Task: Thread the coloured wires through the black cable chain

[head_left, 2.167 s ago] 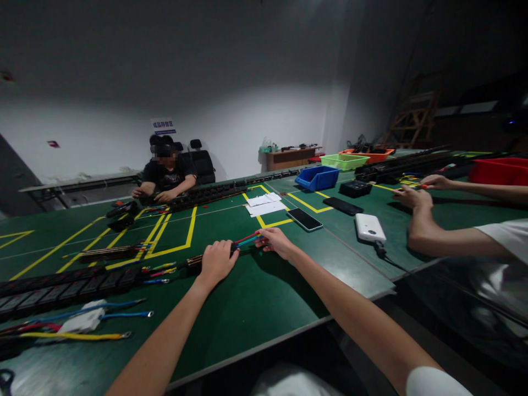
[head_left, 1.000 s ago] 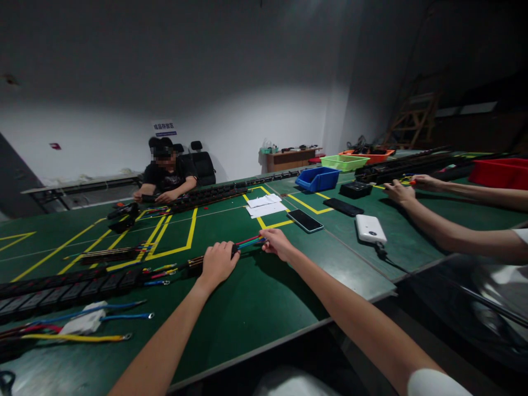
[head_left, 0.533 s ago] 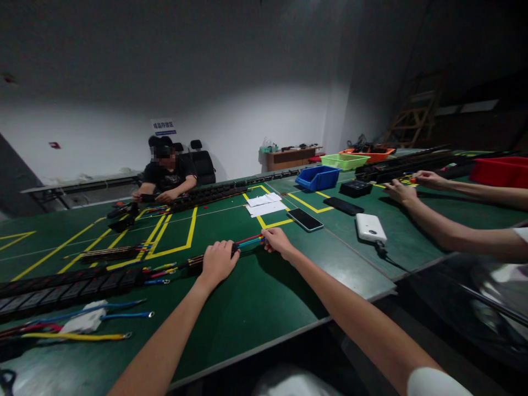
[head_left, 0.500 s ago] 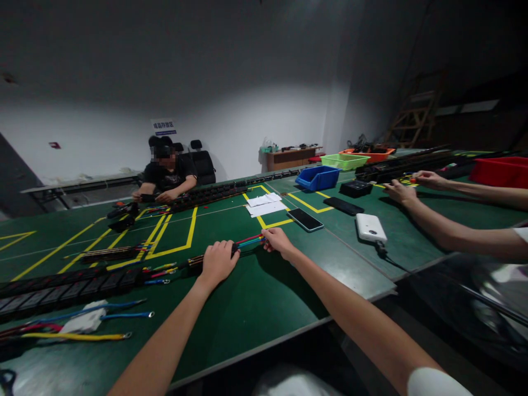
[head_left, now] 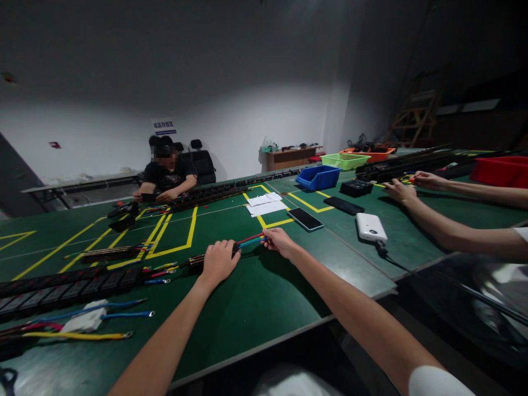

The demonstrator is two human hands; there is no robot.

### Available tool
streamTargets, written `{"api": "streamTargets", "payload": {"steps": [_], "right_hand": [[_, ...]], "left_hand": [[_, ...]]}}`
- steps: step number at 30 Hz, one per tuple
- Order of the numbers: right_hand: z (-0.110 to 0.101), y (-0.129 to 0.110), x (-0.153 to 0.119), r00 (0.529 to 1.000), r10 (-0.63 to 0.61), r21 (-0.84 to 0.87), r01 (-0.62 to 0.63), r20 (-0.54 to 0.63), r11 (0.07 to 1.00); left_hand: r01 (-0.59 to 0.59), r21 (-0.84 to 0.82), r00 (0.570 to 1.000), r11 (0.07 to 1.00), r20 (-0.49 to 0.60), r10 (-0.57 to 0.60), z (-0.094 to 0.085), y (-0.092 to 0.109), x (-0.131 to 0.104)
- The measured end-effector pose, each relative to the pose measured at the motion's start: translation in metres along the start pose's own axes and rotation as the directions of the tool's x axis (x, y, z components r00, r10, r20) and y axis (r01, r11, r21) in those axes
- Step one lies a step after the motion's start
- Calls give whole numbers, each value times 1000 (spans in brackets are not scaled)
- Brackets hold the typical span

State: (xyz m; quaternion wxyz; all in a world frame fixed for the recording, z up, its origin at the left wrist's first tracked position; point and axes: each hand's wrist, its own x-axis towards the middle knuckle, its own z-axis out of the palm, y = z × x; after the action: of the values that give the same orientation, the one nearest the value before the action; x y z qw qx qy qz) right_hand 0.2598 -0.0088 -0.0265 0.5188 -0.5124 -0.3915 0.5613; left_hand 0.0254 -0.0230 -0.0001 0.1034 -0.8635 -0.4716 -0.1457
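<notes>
My left hand (head_left: 220, 260) is wrapped over a dark strip with copper-coloured bars (head_left: 195, 263) lying on the green table. Coloured wires (head_left: 249, 240), red and blue-green among them, run from the strip's right end to my right hand (head_left: 279, 242). The fingers of that hand are pinched on the wires near their ends, which are mostly hidden. Left of my left hand lie loose wires with ring terminals (head_left: 165, 269) and a long black row of socket-like modules (head_left: 82, 289).
A phone (head_left: 306, 219), papers (head_left: 266, 204), a white power bank (head_left: 370, 228) and a blue bin (head_left: 318, 177) lie beyond my hands. A co-worker's hands (head_left: 402, 191) work at the right. Another person (head_left: 169, 170) sits across the green table (head_left: 264, 319).
Almost nothing differs. Both hands keep their hold on the strip and wires, with only a very slight shift.
</notes>
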Motion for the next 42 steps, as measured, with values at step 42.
{"api": "streamTargets", "payload": {"steps": [42], "right_hand": [[-4, -6, -9, 928, -338, -760, 106, -156, 641]], "left_hand": [[92, 38, 996, 995, 15, -93, -6, 5, 0]]}}
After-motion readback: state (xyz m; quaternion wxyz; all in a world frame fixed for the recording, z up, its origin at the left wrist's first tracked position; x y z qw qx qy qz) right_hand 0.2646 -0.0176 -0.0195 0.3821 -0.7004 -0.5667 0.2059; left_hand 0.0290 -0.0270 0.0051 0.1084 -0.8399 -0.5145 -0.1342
